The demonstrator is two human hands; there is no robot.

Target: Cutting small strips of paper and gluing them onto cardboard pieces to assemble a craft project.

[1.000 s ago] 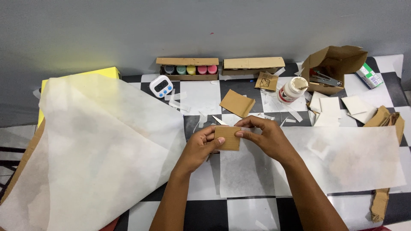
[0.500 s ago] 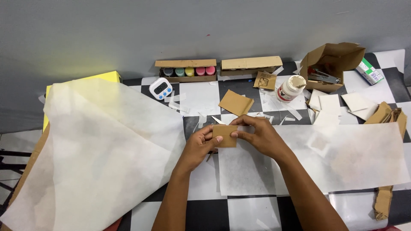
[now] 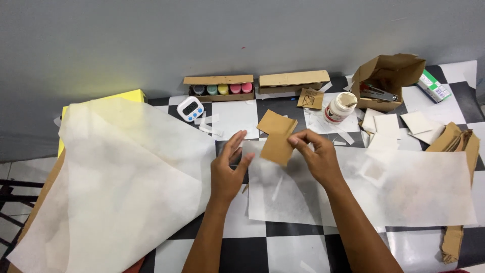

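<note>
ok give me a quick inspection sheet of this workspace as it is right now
surface: black-and-white checkered table, partly covered by white paper sheets
job's things: small brown cardboard piece, pinched at its right edge
clutter: paint pot box, white timer, glue jar, open cardboard box, paper scraps
hands: right hand holds the cardboard piece; left hand open, beside it, not touching
cables: nothing seen
surroundings: grey wall

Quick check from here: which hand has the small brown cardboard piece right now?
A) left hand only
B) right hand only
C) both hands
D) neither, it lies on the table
B: the right hand pinches the cardboard piece at its edge, while the left hand is open beside it, not touching.
</note>
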